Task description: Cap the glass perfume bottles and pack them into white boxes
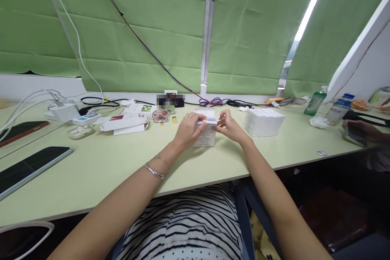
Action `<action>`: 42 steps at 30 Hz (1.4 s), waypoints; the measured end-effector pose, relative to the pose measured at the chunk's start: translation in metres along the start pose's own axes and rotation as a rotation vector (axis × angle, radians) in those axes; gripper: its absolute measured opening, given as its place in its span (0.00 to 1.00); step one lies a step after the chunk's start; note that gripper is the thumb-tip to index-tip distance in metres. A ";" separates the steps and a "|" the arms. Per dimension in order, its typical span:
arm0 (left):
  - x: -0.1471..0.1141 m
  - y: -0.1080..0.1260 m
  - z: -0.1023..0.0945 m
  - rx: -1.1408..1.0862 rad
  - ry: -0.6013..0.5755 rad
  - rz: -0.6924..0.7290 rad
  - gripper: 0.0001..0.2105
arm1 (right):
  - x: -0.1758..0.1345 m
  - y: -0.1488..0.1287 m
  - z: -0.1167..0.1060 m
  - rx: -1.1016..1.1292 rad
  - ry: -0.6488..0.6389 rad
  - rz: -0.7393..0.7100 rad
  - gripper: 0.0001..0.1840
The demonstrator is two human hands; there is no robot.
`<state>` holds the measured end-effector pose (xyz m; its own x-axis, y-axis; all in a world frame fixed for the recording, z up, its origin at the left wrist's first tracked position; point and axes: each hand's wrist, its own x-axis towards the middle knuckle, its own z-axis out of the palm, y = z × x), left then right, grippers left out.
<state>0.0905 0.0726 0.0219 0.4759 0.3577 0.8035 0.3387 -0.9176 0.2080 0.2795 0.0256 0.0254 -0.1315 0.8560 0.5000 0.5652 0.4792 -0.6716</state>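
Head view: we are holding a white box (205, 139) upright on the pale table (115, 170), its top flap (204, 111) standing raised. Our left hand (189, 131) is gripping the box's upper left side, fingers reaching over the top and thumb lying along the front. Our right hand (229, 127) is bending its fingers narrowly at the upper right edge; we cannot tell whether they are pinching the cardboard. Just right of this, we are seeing a row of white boxes (263, 123) standing side by side. To the left, a small gold cap (174, 120) and a round glass bottle (160, 116) are sitting near opened cartons (129, 124). Farther out, a large phone (33, 167) is lying at left; at right, a green bottle (315, 101) is standing near crumpled tissue (319, 122), and another person's hand (367, 130) is holding a dark phone (355, 135). Green blinds (146, 28) are hanging behind.
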 end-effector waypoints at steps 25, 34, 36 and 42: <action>0.003 -0.008 0.002 0.135 0.157 -0.138 0.07 | -0.002 -0.004 -0.003 -0.090 -0.075 -0.068 0.12; 0.003 -0.004 0.001 0.006 0.155 -0.011 0.04 | -0.001 -0.002 -0.002 -0.070 -0.012 -0.122 0.10; 0.003 -0.004 0.001 0.008 0.146 -0.032 0.04 | 0.000 -0.003 -0.001 -0.071 0.007 -0.146 0.11; 0.003 -0.006 0.003 -0.077 0.301 -0.105 0.10 | -0.001 -0.006 -0.001 -0.030 0.185 -0.223 0.12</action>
<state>0.0924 0.0796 0.0212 0.1759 0.3945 0.9019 0.3052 -0.8929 0.3311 0.2776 0.0216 0.0292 -0.1062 0.6785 0.7269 0.5629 0.6436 -0.5185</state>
